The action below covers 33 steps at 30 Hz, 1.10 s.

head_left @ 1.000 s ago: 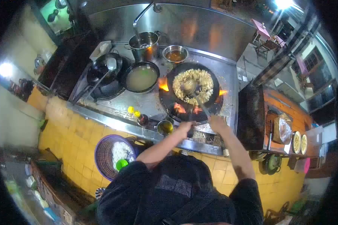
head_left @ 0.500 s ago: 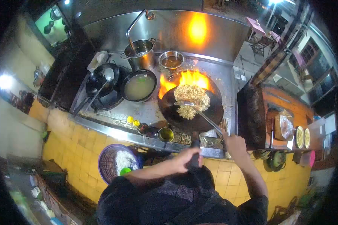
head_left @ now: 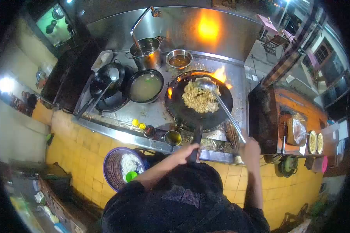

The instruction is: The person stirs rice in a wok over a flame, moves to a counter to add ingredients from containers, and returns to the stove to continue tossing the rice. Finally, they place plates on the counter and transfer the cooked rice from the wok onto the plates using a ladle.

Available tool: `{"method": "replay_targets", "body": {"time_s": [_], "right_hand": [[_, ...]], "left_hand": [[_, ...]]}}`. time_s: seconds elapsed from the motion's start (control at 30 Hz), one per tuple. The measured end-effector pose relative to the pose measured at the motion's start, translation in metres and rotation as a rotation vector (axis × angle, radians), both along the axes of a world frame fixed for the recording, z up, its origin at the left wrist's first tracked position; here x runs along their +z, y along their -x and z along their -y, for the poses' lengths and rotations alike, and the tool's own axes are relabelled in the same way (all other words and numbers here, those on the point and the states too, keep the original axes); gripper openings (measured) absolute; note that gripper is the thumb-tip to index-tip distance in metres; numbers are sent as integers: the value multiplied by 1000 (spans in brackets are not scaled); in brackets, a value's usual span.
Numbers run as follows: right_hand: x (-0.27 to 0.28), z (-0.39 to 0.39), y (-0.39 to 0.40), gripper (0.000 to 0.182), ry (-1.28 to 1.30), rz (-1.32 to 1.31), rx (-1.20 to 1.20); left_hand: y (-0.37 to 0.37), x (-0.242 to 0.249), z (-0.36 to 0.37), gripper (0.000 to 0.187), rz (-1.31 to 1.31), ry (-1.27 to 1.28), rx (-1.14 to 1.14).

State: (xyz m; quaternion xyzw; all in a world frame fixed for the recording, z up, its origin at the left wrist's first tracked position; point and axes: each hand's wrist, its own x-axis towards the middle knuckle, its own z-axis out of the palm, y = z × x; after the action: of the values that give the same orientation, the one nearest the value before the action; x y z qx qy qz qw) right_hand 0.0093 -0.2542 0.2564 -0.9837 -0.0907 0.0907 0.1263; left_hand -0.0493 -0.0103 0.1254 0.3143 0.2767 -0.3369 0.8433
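Head view: orange flames (head_left: 219,74) have shrunk behind the round black wok (head_left: 177,103); inside, the long silver ladle (head_left: 226,110) meets pale-brown grainy food (head_left: 198,103), apparently mid-stir. Left hand (head_left: 187,153) clasps the wok's dark handle (head_left: 197,136), right hand (head_left: 251,150) the ladle.

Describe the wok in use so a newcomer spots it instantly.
Find the steel stove top against the shiny metal wall. Near its right end sits a round black wok, its handle in the person's left hand. Unlike the dark pan of cloudy liquid to its left, it has flames at its edge and holds a mound of light brown food.
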Motion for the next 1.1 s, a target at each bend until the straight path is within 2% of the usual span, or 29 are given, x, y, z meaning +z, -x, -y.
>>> {"method": "replay_targets", "body": {"time_s": [0.03, 0.1, 0.2, 0.27, 0.3, 0.37, 0.43, 0.5, 0.53, 0.57, 0.63, 0.67, 0.73, 0.77, 0.8, 0.83, 0.9, 1.0, 1.03, 1.07, 1.1], "right_hand": [[-18, -10, -3, 64, 0, 2, 8], [-76, -33, -14, 63, -74, 266, 39], [-140, -62, -34, 60, -2, 150, 42], [-150, -70, -37, 51, 45, 84, 87], [-149, -62, -41, 51, 41, 86, 84], [-111, -46, -48, 57, -115, -87, 88], [-117, -46, -40, 57, -113, -41, 52], [-140, -58, -23, 49, -229, 28, -156], [-177, -60, -21, 42, -125, 580, 87], [-205, -49, -41, 42, -117, 584, 115], [-241, -16, -83, 42, -508, -262, 83], [-215, -7, -85, 45, -439, -26, 232], [-105, -18, -53, 43, -408, -101, 183], [-76, -25, -44, 42, -382, -181, 120], [-90, -19, -44, 40, -314, -315, -26], [-98, -21, -49, 40, -316, -311, -25], [-114, -25, -53, 43, -280, -129, 214], [-202, -56, -76, 45, -169, -108, 130], [-216, -60, -81, 46, -113, -99, 87], [-206, -50, -81, 46, -112, -100, 79], [-191, -32, -87, 43, -5, -81, 370]], "left_hand": [[-14, -32, -2, 14, 70, -72, 60], [-37, -63, -10, 14, 191, -245, 96], [-54, -90, -15, 15, 286, -304, 127], [-53, -88, -14, 16, 261, -294, 128], [-54, -85, -18, 17, 245, -299, 115], [-57, -81, -19, 17, 235, -298, 120], [-55, -81, -19, 17, 225, -294, 126], [-55, -90, -18, 16, 231, -311, 108], [-55, -89, -18, 16, 251, -358, 106], [-56, -84, -16, 16, 252, -346, 132], [-53, -71, -21, 18, 184, -274, 77], [-55, -87, -19, 19, 218, -327, 115], [-59, -98, -21, 19, 217, -315, 102], [-60, -106, -22, 19, 210, -306, 76], [-66, -150, -23, 20, 314, -336, 35], [-66, -138, -24, 20, 318, -339, 35], [-57, -97, -23, 17, 223, -176, 95], [-56, -85, -23, 12, 194, -127, 107], [-56, -84, -23, 11, 193, -77, 111], [-54, -87, -21, 11, 191, -74, 103], [-56, -90, -22, 11, 172, -86, 97]]}}
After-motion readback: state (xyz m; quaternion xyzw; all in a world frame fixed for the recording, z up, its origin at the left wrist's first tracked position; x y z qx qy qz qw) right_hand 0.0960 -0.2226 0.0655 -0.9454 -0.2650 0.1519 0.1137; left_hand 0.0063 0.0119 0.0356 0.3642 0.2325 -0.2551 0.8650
